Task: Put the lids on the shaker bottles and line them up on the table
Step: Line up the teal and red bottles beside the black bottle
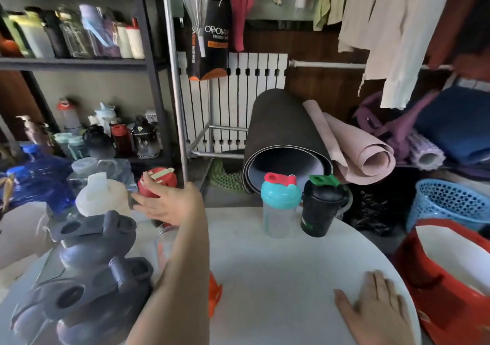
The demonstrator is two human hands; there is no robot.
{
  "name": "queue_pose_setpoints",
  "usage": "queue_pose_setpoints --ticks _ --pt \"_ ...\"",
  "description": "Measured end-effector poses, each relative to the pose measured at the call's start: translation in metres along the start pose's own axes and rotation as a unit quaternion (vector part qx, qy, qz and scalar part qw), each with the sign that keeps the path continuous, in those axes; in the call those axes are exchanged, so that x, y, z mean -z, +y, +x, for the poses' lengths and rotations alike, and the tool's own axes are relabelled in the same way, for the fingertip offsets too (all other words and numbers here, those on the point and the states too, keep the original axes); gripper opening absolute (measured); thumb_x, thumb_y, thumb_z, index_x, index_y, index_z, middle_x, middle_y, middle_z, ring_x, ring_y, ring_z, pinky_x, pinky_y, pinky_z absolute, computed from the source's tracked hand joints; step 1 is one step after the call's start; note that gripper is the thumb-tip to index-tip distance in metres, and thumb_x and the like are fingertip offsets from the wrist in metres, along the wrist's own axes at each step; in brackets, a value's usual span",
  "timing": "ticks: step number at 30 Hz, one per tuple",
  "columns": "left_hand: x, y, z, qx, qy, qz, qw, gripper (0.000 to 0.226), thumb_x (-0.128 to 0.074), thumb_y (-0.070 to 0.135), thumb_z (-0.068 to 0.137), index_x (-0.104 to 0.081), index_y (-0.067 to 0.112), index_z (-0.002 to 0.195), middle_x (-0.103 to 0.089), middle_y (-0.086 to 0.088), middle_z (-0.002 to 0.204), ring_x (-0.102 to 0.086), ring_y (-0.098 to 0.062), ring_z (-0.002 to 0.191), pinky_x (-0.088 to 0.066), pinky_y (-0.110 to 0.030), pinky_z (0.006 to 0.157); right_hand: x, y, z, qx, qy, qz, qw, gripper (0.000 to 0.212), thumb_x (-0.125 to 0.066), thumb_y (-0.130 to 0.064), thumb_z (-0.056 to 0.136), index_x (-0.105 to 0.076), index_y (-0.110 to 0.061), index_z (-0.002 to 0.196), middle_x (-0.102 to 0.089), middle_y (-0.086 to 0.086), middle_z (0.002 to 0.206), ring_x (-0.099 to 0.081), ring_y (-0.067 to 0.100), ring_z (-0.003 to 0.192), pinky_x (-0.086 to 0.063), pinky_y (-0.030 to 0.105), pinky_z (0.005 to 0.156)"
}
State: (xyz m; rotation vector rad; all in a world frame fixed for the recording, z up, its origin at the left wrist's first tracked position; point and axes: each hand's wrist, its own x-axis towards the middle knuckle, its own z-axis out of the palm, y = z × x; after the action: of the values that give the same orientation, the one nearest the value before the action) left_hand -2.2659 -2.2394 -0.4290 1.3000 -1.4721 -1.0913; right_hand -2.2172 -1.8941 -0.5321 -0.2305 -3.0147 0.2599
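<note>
Two lidded shaker bottles stand side by side at the far edge of the round white table (278,278): a clear one with a teal and red lid (280,207) and a black one with a green-capped lid (323,207). My left hand (169,201) reaches forward at the left, fingers spread, touching a bottle with a red lid (159,181); no grip shows. A white lid (99,196) and two stacked dark grey lids (90,265) sit at the near left. An orange lid (214,291) peeks out behind my forearm. My right hand (376,310) lies flat and open on the table's near right.
Left of the table are a blue water jug (39,180) and black shelves crowded with bottles (79,34). Rolled yoga mats (291,143) lean behind the table. A blue basket (450,204) and a red bag (450,278) stand to the right. A clear bottle (165,246) is beside my forearm.
</note>
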Motion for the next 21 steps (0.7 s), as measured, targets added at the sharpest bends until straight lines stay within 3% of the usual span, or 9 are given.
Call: queue_pose_setpoints --ticks 6,10,16,19,21 --pt "-0.017 -0.007 -0.008 0.011 0.005 -0.005 1.0 0.077 -0.078 0.023 0.075 -0.036 0.022 0.14 -0.007 -0.013 0.161 -0.006 -0.04 0.146 -0.012 -0.048 0.12 -0.002 0.001 -0.003 0.001 0.014 0.02 1.0 0.093 -0.043 -0.071 0.079 -0.017 -0.018 0.15 -0.011 0.001 0.161 -0.013 0.02 0.148 -0.014 0.036 0.118" --pt "-0.026 -0.009 -0.011 -0.022 0.034 0.029 0.999 0.073 -0.079 0.023 0.074 -0.039 0.012 0.134 -0.005 -0.015 0.161 -0.008 -0.045 0.145 -0.015 -0.05 0.119 0.002 0.003 0.001 0.012 -0.01 0.018 1.0 0.093 -0.035 -0.072 0.082 -0.006 -0.018 0.151 -0.003 0.0 0.162 -0.005 0.019 0.149 -0.009 0.033 0.119" --pt "-0.033 -0.013 -0.01 -0.072 0.03 0.072 0.994 0.074 -0.074 0.021 0.078 -0.034 0.012 0.14 -0.022 -0.011 0.157 -0.023 -0.046 0.14 -0.022 -0.056 0.11 -0.002 0.008 0.001 0.021 -0.016 0.03 0.999 0.098 -0.022 -0.076 0.075 -0.011 -0.015 0.152 -0.006 0.003 0.162 -0.005 0.021 0.149 -0.008 0.036 0.119" --pt "-0.031 -0.013 -0.014 -0.121 0.023 0.022 0.992 0.064 -0.077 0.023 0.073 -0.046 0.01 0.127 -0.031 -0.011 0.152 -0.039 -0.042 0.129 -0.031 -0.049 0.106 -0.003 0.006 0.001 0.021 -0.015 0.036 0.999 0.104 -0.01 -0.075 0.067 -0.014 -0.015 0.151 -0.008 0.004 0.162 -0.005 0.021 0.149 -0.009 0.037 0.119" --pt "-0.028 -0.011 -0.022 -0.178 -0.001 -0.036 0.983 0.064 -0.08 0.023 0.067 -0.05 0.015 0.124 -0.038 -0.007 0.148 -0.047 -0.037 0.124 -0.037 -0.045 0.102 -0.004 0.007 0.002 0.025 -0.025 0.037 0.999 0.096 -0.02 -0.074 0.076 -0.011 -0.014 0.152 -0.006 0.003 0.162 -0.003 0.021 0.149 -0.007 0.037 0.12"
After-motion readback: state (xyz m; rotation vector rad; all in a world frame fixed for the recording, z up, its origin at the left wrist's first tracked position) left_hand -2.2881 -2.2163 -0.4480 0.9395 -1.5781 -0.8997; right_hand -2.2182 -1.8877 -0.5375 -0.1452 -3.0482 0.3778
